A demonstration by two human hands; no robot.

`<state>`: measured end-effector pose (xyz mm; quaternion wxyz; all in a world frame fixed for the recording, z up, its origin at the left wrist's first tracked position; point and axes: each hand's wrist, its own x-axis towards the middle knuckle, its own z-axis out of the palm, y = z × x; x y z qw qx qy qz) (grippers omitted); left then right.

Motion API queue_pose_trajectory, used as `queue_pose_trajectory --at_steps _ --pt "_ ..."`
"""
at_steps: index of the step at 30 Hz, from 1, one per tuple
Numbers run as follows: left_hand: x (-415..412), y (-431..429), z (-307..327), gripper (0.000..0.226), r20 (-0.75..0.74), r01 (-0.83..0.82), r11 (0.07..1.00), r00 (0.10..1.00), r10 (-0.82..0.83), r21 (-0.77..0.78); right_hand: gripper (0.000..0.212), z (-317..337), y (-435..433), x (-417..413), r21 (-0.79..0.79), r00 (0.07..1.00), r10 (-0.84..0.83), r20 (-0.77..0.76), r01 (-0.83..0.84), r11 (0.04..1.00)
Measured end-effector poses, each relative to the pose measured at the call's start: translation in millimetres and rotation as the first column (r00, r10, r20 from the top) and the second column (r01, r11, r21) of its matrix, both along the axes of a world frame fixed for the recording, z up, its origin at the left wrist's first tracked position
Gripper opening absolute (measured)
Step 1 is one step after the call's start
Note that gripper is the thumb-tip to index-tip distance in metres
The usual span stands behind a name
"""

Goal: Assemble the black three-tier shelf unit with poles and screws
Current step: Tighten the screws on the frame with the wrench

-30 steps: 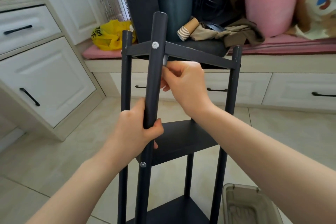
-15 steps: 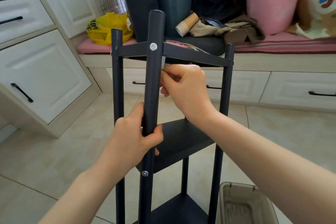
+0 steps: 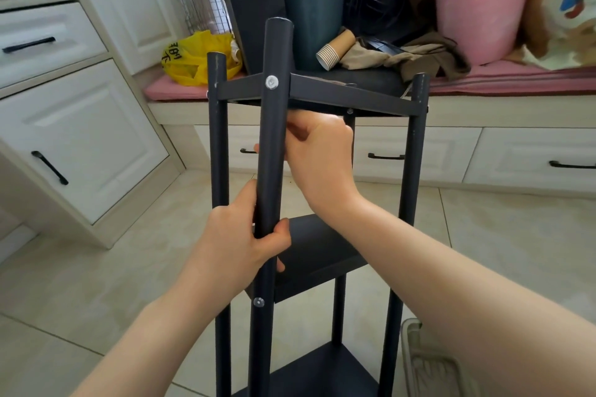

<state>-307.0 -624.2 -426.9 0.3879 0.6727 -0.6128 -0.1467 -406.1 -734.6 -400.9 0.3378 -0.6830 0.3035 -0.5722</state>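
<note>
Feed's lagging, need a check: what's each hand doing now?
Left hand: grips the front pole.
Right hand: fingers curled behind the pole, below the top shelf; holding what, cannot tell.

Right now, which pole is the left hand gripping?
The front pole nearest the camera, with two silver screw heads showing; the left hand wraps it midway. The other three are unheld.
</note>
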Motion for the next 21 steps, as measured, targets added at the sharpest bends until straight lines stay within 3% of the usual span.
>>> queue_pose_trajectory --at_steps 3,10,17,21 --pt "-1.6 3.3 0.0 0.024 -0.012 0.002 1.0 1.0 -0.002 0.016 0.013 -1.8 6.7 -5.1 0.043 1.0 0.02 0.001 -0.02 0.999" --pt "-0.6 14.2 5.4 0.025 -0.085 0.053 0.993 0.995 -0.045 0.104 0.008 -9.0 28.5 -39.1 0.307 0.976 0.216 -0.018 -0.2 0.93" --pt "1.5 15.1 7.3 0.029 -0.057 0.067 0.99 0.997 -0.06 0.122 0.019 6.5 30.8 -39.8 0.409 0.925 0.249 -0.288 -0.117 0.905" --pt "-0.3 16.8 7.8 0.025 -0.047 0.044 0.991 0.998 -0.039 0.123 0.016 25.4 26.2 -36.7 0.432 0.938 0.233 -0.256 -0.105 0.896"
